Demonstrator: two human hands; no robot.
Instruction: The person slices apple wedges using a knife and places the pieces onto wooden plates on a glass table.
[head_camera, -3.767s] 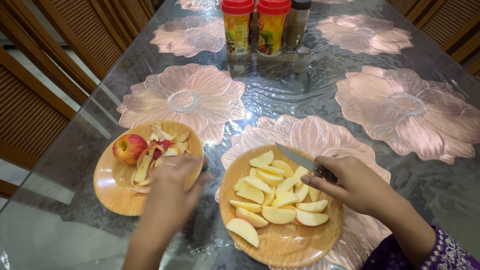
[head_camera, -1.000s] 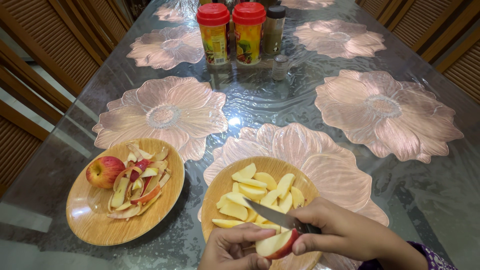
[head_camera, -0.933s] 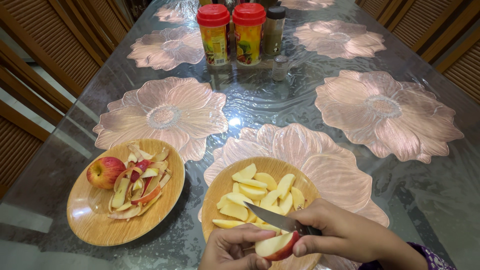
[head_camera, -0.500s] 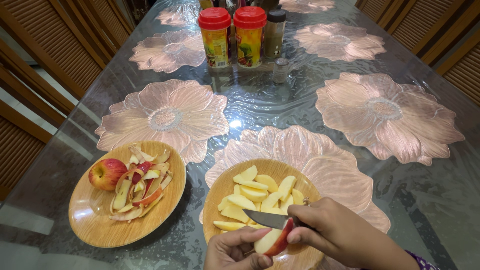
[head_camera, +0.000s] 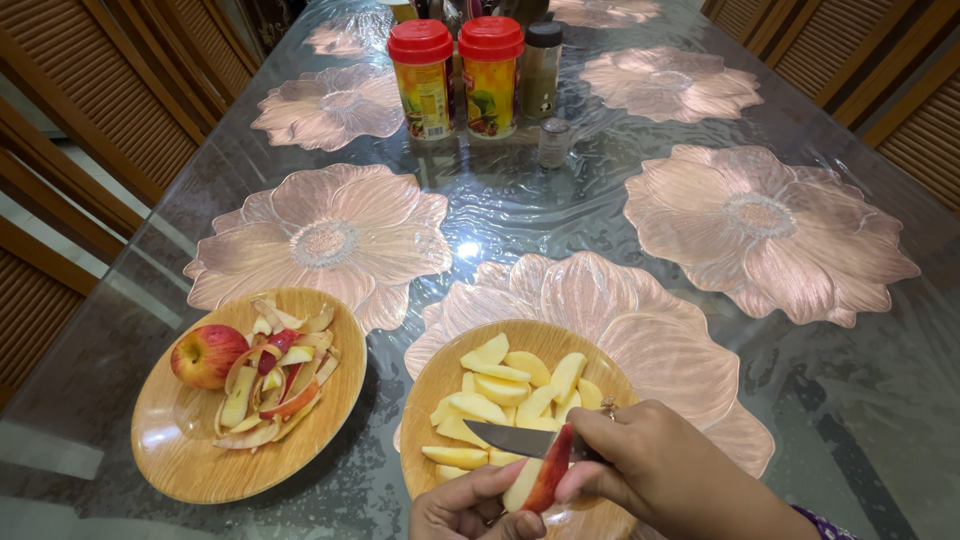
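Observation:
My right hand (head_camera: 665, 470) grips a small knife (head_camera: 510, 438) whose blade points left across an apple wedge (head_camera: 538, 478) with red skin. My left hand (head_camera: 465, 508) holds that wedge from below at the bottom edge of the view. Both hands hover over the near side of a wooden plate (head_camera: 432, 385) filled with several peeled pale apple slices (head_camera: 505, 385). To the left, a second wooden plate (head_camera: 185, 455) carries a whole red apple (head_camera: 205, 355) and a pile of peels (head_camera: 275, 375).
The glass table top (head_camera: 520, 200) bears pink flower-shaped mats (head_camera: 325, 235). Two red-lidded jars (head_camera: 455, 65), a dark-capped bottle (head_camera: 540, 65) and a small shaker (head_camera: 552, 142) stand at the far middle. Wooden slatted chairs (head_camera: 90, 110) line both sides.
The apple wedge has turned more upright between my hands and the knife blade has slid left along its skin side. The view has shifted slightly.

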